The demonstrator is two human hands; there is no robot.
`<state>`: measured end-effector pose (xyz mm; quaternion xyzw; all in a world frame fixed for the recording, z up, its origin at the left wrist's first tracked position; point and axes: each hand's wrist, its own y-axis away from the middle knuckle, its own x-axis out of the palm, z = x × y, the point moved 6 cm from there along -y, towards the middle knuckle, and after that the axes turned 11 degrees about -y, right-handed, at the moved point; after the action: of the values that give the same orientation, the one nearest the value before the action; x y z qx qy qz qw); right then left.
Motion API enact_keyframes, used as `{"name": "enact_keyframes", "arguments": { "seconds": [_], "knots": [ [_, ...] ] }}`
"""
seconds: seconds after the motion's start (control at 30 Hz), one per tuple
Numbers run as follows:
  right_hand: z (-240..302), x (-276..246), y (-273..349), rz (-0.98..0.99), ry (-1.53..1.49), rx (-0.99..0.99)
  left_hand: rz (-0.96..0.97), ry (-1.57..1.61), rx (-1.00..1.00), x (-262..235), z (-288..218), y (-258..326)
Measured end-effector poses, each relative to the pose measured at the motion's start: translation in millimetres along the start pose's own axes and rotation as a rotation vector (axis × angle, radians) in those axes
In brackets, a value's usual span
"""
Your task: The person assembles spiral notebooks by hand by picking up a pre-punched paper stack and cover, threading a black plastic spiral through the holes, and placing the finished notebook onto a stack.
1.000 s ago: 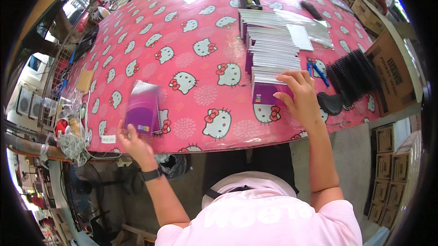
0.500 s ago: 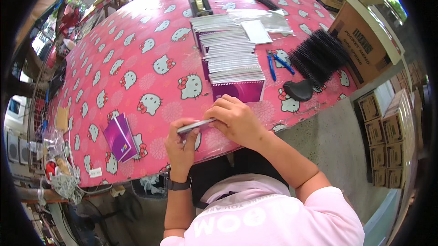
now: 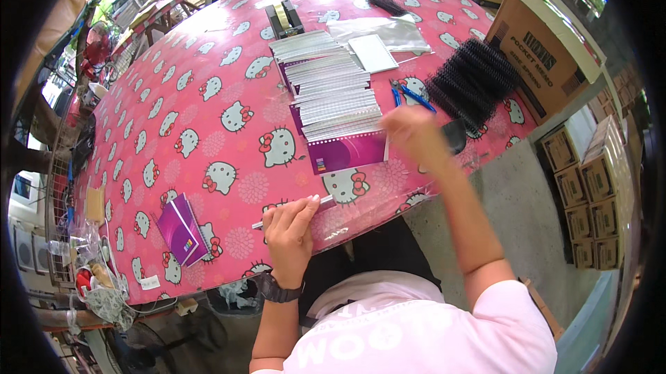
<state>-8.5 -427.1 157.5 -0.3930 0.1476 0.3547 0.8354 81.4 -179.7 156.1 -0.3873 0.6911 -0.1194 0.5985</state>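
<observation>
Left hand (image 3: 290, 230): Fingers fold firmly over a thin notebook (image 3: 325, 202) near the table's front edge, a dark watch (image 3: 279, 291) on the wrist.
Held notebook: Seen nearly edge-on, its ends poke out at the hand's 2 and 8 o'clock.
Right hand (image 3: 415, 131): Blurred, at the left hand's 2 o'clock, by the right side of the notebook row (image 3: 336, 93); whether its fingers grip anything or touch the row, one cannot tell.
Notebook row: Packed tight at the right hand's 10 o'clock, holed edges up, a purple cover (image 3: 350, 155) facing front.
Purple pair (image 3: 182, 230): Two overlapping notebooks lie at the left hand's 9 o'clock on the pink table (image 3: 239, 153).
Pliers (image 3: 421, 99): Blue-handled, at the right hand's 12 o'clock.
Black spirals (image 3: 473, 83): Heaped between the right hand's 1 and 2 o'clock, beside an open cardboard box (image 3: 538, 51).
Tape dispenser (image 3: 284, 19): At the row's 11 o'clock, just beyond its far end.
White pad (image 3: 373, 53): Between the row's 1 and 2 o'clock, against a clear bag (image 3: 402, 34).
</observation>
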Motion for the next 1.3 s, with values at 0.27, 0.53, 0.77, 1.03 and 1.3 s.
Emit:
{"name": "enact_keyframes", "arguments": {
  "seconds": [0.27, 0.53, 0.77, 1.03, 1.3],
  "knots": [
    [-124, -90, -2, 0.094, 0.693, 0.352, -0.016, 0.006, 0.027, 0, -5, -7],
    [-105, -130, -16, -0.16, 0.533, 0.102, -0.023, 0.044, 0.024, 6, -6, -9],
    [34, -45, -18, -0.01, 0.182, -0.034, -0.06, 0.015, -0.059, 8, 4, -7],
    [54, 82, 45, 0.1, -0.243, 0.211, -0.027, 0.034, -0.017, 8, -2, -13],
    [57, 70, 38, 0.335, -0.604, 0.316, -0.011, 0.06, -0.05, 2, 5, -7]
  ]
}}
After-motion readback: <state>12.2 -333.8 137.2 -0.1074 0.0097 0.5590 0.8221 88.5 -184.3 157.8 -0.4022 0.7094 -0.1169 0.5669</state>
